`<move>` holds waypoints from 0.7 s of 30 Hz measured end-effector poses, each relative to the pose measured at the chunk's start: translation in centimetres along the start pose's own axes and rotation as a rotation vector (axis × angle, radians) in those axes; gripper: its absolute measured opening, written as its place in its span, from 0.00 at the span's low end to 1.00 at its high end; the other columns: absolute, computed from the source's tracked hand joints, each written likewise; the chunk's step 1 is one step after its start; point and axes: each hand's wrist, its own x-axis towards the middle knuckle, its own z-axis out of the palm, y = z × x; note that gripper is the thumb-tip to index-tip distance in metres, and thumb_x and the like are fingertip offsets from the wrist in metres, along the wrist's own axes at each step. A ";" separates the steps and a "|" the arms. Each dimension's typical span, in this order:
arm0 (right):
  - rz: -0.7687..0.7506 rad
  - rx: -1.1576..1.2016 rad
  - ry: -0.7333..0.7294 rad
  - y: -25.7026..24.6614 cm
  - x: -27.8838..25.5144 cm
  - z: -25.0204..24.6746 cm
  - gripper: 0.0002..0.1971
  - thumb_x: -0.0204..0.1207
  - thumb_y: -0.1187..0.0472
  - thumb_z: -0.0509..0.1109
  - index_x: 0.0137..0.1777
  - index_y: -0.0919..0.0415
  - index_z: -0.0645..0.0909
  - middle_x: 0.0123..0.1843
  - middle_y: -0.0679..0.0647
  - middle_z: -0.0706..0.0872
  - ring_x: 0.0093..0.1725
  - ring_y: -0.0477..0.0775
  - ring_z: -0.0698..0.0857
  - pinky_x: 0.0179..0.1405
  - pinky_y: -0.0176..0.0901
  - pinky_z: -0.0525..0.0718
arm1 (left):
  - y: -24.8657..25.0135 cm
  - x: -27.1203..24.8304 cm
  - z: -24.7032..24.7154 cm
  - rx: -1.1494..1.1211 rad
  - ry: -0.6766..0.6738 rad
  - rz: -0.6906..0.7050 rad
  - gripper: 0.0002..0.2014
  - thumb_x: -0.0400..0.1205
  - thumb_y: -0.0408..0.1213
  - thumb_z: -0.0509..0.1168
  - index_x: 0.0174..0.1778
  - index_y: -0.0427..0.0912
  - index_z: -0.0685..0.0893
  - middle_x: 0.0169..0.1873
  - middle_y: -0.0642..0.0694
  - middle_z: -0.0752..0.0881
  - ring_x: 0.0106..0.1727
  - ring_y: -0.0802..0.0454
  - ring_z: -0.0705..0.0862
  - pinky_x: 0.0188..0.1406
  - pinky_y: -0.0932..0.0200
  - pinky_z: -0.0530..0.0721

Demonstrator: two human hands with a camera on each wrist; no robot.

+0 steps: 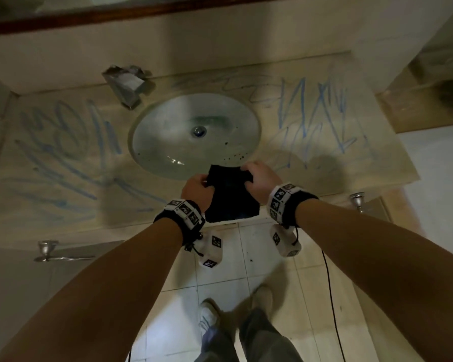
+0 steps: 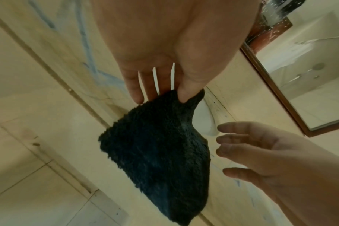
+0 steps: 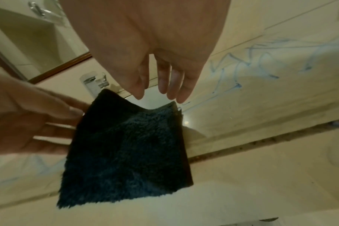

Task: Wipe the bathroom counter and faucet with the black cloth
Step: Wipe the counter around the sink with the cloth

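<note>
Cloth: the black cloth (image 1: 230, 195) hangs in the air over the near edge of the counter (image 1: 71, 184), just in front of the sink basin (image 1: 194, 134), not yet laid on any surface.
Left hand: the left hand (image 1: 197, 190) pinches the cloth's upper left corner between thumb and fingers, as the left wrist view shows plainly.
Right hand: the right hand (image 1: 260, 178) is at the cloth's upper right corner. In its own wrist view its fingers (image 3: 162, 82) hang straight and relaxed just above the edge, gripping nothing.
Step in hand: by my reading, folding or squaring the cloth into a pad before the first wipe.
How to do it well: take the free corner firmly, fold to a flat palm-sized pad, then press it down flat, not bunched.
Counter marks: blue scribbles (image 1: 63, 142) lie left of the basin, and more on its right. Long overlapping strokes, worked from the basin outward, should serve.
Faucet: the faucet (image 1: 127, 86) stands behind the basin at its left rear, farthest from the hands. Best left till last, with the cloth wrapped round it.
</note>
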 end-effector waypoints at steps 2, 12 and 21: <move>-0.009 -0.038 -0.022 -0.6 -0.5 1.1 0.22 0.82 0.62 0.64 0.76 0.56 0.73 0.73 0.57 0.73 0.71 0.60 0.75 0.71 0.51 0.75 | 0.0 -0.5 -1.1 0.019 0.000 -0.007 0.21 0.75 0.36 0.68 0.65 0.45 0.81 0.58 0.44 0.87 0.57 0.43 0.85 0.62 0.45 0.84; -0.047 -0.453 -0.004 -3.3 -1.1 6.7 0.26 0.85 0.48 0.59 0.83 0.45 0.62 0.82 0.57 0.64 0.77 0.64 0.65 0.72 0.58 0.74 | -5.0 0.7 -7.6 0.842 -0.082 0.166 0.52 0.67 0.63 0.76 0.83 0.52 0.56 0.83 0.48 0.57 0.83 0.41 0.56 0.77 0.35 0.65; 0.025 -0.537 0.009 -4.8 0.2 11.3 0.30 0.88 0.42 0.46 0.87 0.41 0.41 0.89 0.56 0.42 0.87 0.65 0.43 0.84 0.65 0.50 | -6.0 1.3 -7.6 1.035 -0.096 0.265 0.54 0.65 0.61 0.77 0.82 0.52 0.54 0.83 0.51 0.55 0.83 0.42 0.53 0.76 0.25 0.56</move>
